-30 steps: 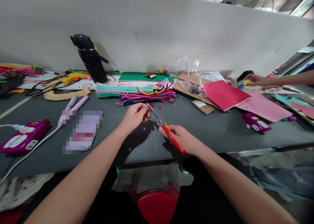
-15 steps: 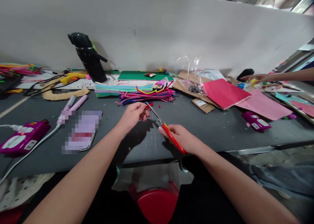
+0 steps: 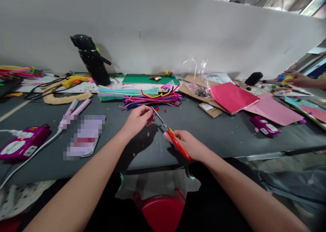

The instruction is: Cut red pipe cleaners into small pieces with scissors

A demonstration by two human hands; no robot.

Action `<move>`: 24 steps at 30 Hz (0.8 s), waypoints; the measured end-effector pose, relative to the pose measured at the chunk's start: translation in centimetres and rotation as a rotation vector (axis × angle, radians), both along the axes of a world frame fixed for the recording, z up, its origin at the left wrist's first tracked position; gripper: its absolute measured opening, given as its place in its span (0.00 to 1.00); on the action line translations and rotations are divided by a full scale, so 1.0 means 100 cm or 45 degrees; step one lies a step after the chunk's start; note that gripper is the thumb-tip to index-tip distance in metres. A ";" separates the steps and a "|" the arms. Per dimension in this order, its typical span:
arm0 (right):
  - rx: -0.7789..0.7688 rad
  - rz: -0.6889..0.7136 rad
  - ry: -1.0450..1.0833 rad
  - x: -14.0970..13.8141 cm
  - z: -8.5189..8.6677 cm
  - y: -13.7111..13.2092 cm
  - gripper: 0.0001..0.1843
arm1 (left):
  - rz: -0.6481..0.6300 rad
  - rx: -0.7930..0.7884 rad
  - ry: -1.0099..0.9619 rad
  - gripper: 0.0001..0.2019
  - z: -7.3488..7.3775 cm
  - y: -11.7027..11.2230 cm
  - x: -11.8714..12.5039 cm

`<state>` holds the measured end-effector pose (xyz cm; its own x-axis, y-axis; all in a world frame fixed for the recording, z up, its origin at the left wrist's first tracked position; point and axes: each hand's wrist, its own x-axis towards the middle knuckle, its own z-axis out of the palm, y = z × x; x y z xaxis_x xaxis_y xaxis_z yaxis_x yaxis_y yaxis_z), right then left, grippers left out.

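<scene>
My right hand (image 3: 185,142) is wrapped round the red handles of a pair of scissors (image 3: 178,144), whose blades point up and left. At their tips my left hand (image 3: 140,119) is closed in a pinch, and what sits between its fingers is too small to make out. Small red pieces (image 3: 156,109) lie on the table just beyond the blade tips. Behind them is a bundle of pink and blue pipe cleaners (image 3: 152,99), with a pale green and blue bundle (image 3: 112,93) beside it.
A black flask (image 3: 93,64) stands against the wall. Left are a phone (image 3: 86,133), a pink hair straightener (image 3: 76,111), a glue gun (image 3: 73,81) and a purple power strip (image 3: 28,140). Right lie red sheets (image 3: 231,98) and cardboard (image 3: 210,110). Another person's hand (image 3: 297,80) holds something yellow.
My hands and the scissors have barely shifted. At the far right, the other person's hand has drawn back from the black object and now lifts something yellow.
</scene>
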<state>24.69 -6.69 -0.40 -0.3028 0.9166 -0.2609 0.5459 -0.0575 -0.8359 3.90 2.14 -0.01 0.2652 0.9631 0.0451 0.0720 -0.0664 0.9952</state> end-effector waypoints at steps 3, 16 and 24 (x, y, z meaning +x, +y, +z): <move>-0.004 -0.011 -0.025 0.001 -0.001 0.000 0.27 | -0.009 0.019 0.046 0.09 -0.001 0.001 0.001; -0.090 -0.035 -0.130 -0.002 0.004 0.008 0.32 | 0.010 0.049 0.171 0.13 -0.017 0.008 0.004; -0.152 -0.042 -0.139 -0.006 0.004 0.007 0.33 | 0.002 0.007 0.207 0.13 -0.016 0.005 0.003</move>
